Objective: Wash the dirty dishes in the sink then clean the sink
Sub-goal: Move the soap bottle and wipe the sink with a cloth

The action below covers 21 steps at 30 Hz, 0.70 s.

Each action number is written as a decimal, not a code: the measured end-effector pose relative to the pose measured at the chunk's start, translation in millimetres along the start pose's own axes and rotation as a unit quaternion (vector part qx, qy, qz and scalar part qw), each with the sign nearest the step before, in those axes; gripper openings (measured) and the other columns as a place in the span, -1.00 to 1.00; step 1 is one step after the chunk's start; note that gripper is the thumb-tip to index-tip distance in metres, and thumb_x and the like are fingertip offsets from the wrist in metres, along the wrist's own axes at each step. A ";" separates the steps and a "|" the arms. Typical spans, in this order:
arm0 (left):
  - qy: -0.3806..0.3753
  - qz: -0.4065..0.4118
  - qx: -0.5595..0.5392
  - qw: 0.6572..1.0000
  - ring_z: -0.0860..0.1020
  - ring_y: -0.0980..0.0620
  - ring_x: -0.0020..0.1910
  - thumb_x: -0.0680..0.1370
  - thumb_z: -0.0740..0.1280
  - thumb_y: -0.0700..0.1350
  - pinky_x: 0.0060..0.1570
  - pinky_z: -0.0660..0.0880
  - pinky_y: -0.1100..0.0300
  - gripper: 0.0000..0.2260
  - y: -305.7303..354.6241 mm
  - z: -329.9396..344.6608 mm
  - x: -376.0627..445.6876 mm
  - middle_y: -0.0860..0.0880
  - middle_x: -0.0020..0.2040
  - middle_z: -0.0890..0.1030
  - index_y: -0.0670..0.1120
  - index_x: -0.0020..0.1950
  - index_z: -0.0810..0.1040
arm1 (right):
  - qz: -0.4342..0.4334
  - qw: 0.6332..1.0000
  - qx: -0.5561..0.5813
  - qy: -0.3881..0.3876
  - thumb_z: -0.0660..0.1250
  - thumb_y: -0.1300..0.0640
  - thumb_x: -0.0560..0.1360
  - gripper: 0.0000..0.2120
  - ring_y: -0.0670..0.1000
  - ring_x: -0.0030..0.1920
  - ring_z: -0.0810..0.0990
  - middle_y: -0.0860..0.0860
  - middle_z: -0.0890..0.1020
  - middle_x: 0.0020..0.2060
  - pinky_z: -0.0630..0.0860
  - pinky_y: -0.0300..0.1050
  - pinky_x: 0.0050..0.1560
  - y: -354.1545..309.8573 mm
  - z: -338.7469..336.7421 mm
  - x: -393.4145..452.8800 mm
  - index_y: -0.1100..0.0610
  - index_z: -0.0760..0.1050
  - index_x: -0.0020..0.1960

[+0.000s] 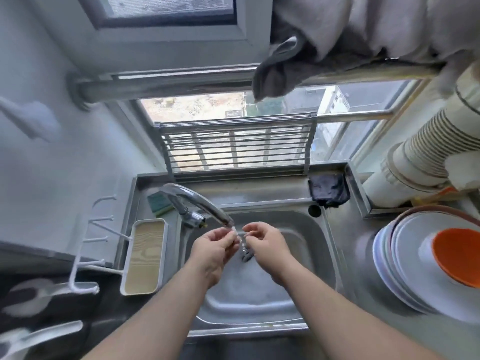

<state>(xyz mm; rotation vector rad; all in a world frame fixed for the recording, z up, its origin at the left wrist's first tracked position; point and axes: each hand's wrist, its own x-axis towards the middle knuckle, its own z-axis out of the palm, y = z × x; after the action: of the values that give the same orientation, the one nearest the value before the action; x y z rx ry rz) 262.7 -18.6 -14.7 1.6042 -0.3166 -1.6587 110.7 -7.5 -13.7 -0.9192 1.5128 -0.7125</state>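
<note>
The steel sink [306, 258] lies below me with no dishes in its basin. Water runs from the chrome faucet [197, 201] down towards the dark drain [246, 255]. My left hand [215, 248] and my right hand [265, 242] are held side by side under the spout, fingers curled, with the stream passing between them. Neither hand holds anything. A stack of white plates [405, 266] with an orange bowl [457, 255] on top stands on the counter to the right.
A green sponge [158, 203] lies behind the faucet, and a dark cloth [328, 190] sits on the back ledge. A white tray with a wood-pattern base [144, 255] sits left of the sink. A folding metal rack [236, 149] leans at the window.
</note>
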 end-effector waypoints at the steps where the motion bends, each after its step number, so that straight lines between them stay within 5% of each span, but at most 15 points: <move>1: -0.006 -0.008 0.003 1.000 0.66 0.06 -0.36 0.57 0.49 -0.30 -0.32 0.61 0.27 -0.89 2.0 3.8 2.8 -0.08 -0.26 0.69 -0.22 0.02 0.58 | 0.024 0.998 0.050 0.004 0.35 0.13 0.39 -0.78 -0.04 -0.27 0.61 -0.01 0.70 -0.21 0.56 -0.02 -0.18 -3.4 11.5 4.7 -0.02 0.65 -0.01; 6: -0.026 -0.065 0.021 0.997 0.37 0.17 -0.59 0.62 0.46 -0.04 -0.59 0.38 0.34 -0.74 -5.1 14.5 13.9 0.02 -0.49 0.48 -0.13 -0.17 0.51 | 0.053 0.992 0.094 0.067 0.48 0.26 0.53 -0.91 0.06 -0.23 0.64 0.18 0.72 -0.15 0.61 0.07 -0.14 0.2 23.6 15.7 0.10 0.64 -0.03; 12: -0.055 -0.087 -0.016 0.995 0.65 0.09 -0.38 0.59 0.44 -0.35 -0.34 0.61 0.30 -0.92 -7.5 10.4 16.8 -0.13 -0.24 0.69 -0.30 0.07 0.63 | 0.049 0.986 0.144 0.072 0.46 0.34 0.55 -0.89 -0.03 -0.30 0.65 0.03 0.70 -0.32 0.58 -0.20 -0.25 5.5 13.3 12.9 0.19 0.62 -0.12; 18: -0.050 -0.086 0.044 0.994 0.37 0.18 -0.55 0.56 0.53 0.02 -0.57 0.35 0.36 -0.75 -7.7 5.9 18.4 0.04 -0.45 0.49 -0.10 -0.15 0.55 | 0.065 0.980 0.181 0.047 0.39 0.22 0.65 -0.86 -0.06 -0.36 0.56 0.06 0.64 -0.34 0.52 -0.23 -0.33 1.1 14.6 15.2 0.26 0.64 -0.04; 21: -0.072 -0.070 0.012 0.995 0.57 0.14 -0.44 0.62 0.44 -0.13 -0.42 0.53 0.34 -0.86 -6.6 9.6 16.7 -0.04 -0.33 0.65 -0.21 -0.02 0.63 | 0.075 0.976 0.199 0.039 0.35 0.28 0.65 -0.89 -0.04 -0.34 0.61 0.08 0.69 -0.29 0.56 -0.24 -0.31 0.1 14.3 16.7 0.25 0.62 -0.02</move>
<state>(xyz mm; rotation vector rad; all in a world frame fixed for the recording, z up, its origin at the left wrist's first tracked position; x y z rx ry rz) 253.3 -28.7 -29.7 1.5578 -0.3035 -1.8883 124.4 -21.0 -24.4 -0.4743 1.4205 -0.9076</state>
